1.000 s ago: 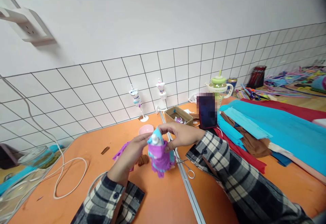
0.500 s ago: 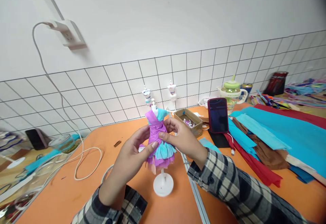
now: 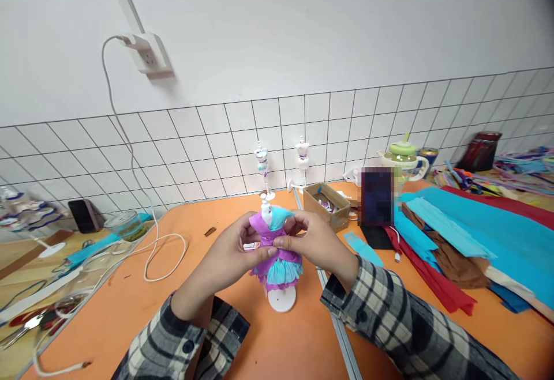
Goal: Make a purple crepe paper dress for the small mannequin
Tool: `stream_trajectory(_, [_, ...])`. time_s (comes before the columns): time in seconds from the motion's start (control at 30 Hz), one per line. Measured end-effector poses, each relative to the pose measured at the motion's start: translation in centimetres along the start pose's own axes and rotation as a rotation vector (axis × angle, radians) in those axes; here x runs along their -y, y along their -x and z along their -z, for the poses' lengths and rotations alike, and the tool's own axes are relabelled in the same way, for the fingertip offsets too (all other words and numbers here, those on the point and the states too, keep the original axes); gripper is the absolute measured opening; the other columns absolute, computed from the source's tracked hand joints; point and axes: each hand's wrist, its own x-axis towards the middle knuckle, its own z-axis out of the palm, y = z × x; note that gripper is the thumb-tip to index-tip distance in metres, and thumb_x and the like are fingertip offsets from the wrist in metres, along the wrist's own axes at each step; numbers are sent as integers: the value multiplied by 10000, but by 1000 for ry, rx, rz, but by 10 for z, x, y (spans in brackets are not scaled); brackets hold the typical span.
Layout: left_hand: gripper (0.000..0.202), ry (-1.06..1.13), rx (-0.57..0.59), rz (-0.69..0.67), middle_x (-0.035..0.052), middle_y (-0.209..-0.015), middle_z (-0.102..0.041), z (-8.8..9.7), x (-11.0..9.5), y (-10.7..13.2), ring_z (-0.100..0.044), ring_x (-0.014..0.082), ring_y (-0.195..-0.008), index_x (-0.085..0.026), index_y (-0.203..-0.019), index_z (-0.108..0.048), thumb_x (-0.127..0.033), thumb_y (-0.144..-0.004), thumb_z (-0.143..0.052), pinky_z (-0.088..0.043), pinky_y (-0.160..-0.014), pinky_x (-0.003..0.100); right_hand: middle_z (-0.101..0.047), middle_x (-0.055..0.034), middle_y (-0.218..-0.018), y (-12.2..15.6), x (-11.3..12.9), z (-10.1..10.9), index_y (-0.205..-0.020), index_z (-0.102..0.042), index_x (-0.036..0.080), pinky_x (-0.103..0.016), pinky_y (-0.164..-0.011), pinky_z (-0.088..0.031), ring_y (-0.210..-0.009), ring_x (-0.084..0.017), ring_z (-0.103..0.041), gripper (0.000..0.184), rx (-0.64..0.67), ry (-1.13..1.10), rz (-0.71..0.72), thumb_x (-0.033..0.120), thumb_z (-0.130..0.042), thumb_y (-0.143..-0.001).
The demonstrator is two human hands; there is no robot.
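Note:
A small purple and light-blue ruffled doll dress (image 3: 284, 271) is on a miniature white mannequin (image 3: 265, 211). The mannequin's round white base (image 3: 282, 301) shows below the hem, over the orange tabletop. My left hand (image 3: 240, 247) is closed on the left side of the dress, its thumb pressed on the front of the waist. From the other side my right hand (image 3: 315, 240) grips the waist, thumb on the front near the left thumb. The fingers of both hands are partly hidden behind the dress.
Behind stand two more mini mannequins (image 3: 262, 166). To the right are a cardboard box (image 3: 341, 218) with scraps, a propped phone (image 3: 377, 198), a lidded pitcher (image 3: 400, 164) and cloth pieces (image 3: 476, 218). A white cable (image 3: 149, 253) lies left; scissors (image 3: 26, 328) lie lower left.
My thumbs have moved up from the top of the skirt to the waist. The mannequin's top appears lower and its base higher. The whole view has shifted slightly.

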Motion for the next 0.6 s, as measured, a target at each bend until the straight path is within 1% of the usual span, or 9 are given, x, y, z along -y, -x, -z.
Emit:
stream_trajectory(0.07, [384, -35, -2, 10, 99, -1073, -713, 2, 2, -1, -685, 272, -968, -185, -1082, -619, -239, -738, -780, -562, -832, 388, -572, 24, -679, -2, -4, 0, -698, -546, 182, -272, -607, -474, -649, -129, -548, 303, 16, 15, 23, 332, -808, -663])
stream_trajectory(0.13, [372, -33, -14, 21, 103, -1041, -712, 4, 5, -4, -687, 273, -945, -169, -1047, -616, -237, -722, -782, -558, -830, 403, -623, -3, -750, -3, -8, 0, -746, -590, 176, -286, -662, -504, -722, -146, -588, 242, 32, 36, 58, 331, -772, -712])
stream_trajectory(0.2, [392, 12, -57, 41, 105, -1027, -710, 8, 8, -8, -687, 276, -938, -158, -1044, -607, -243, -706, -787, -556, -818, 405, -674, -42, -911, -2, -10, 0, -877, -648, 179, -297, -698, -529, -849, -173, -615, 222, 35, 70, 85, 330, -746, -748])
stream_trajectory(0.27, [434, 96, -113, 46, 95, -1004, -715, 12, 12, -11, -689, 269, -926, -157, -1062, -600, -250, -686, -796, -553, -796, 385, -680, -59, -1057, 0, -12, -1, -1027, -658, 206, -309, -715, -544, -941, -191, -615, 300, -2, 131, 135, 343, -734, -770])
stream_trajectory(0.3, [440, 140, -138, 38, 86, -987, -718, 14, 13, -13, -689, 260, -915, -158, -1062, -598, -254, -682, -798, -549, -783, 368, -679, -59, -1084, 2, -13, -2, -1064, -652, 220, -321, -731, -546, -958, -197, -613, 319, -41, 190, 187, 344, -729, -780])
stream_trajectory(0.37, [415, 193, -185, 13, 64, -940, -716, 17, 16, -15, -684, 237, -873, -159, -1036, -601, -270, -687, -795, -539, -752, 338, -692, -55, -1048, 5, -15, -4, -1048, -650, 227, -358, -789, -532, -941, -208, -617, 263, -120, 365, 342, 314, -710, -807])
stream_trajectory(0.43, [374, 189, -220, 3, 50, -911, -706, 19, 18, -16, -669, 219, -849, -154, -999, -607, -284, -698, -789, -527, -740, 322, -707, -57, -977, 7, -19, -6, -994, -656, 221, -382, -831, -501, -916, -220, -620, 165, -169, 553, 498, 272, -679, -839])
stream_trajectory(0.47, [360, 174, -229, 9, 48, -906, -701, 19, 19, -17, -661, 214, -846, -151, -986, -610, -288, -703, -785, -522, -744, 320, -713, -60, -955, 7, -21, -7, -978, -660, 218, -384, -833, -491, -907, -225, -621, 130, -184, 627, 551, 260, -663, -855])
stream_trajectory(0.6, [338, 108, -187, 55, 60, -927, -692, 17, 24, -19, -646, 220, -868, -139, -991, -612, -263, -710, -754, -510, -787, 344, -731, -50, -967, 6, -34, -10, -1011, -676, 218, -361, -823, -475, -917, -220, -616, 128, -190, 785, 652, 236, -595, -913])
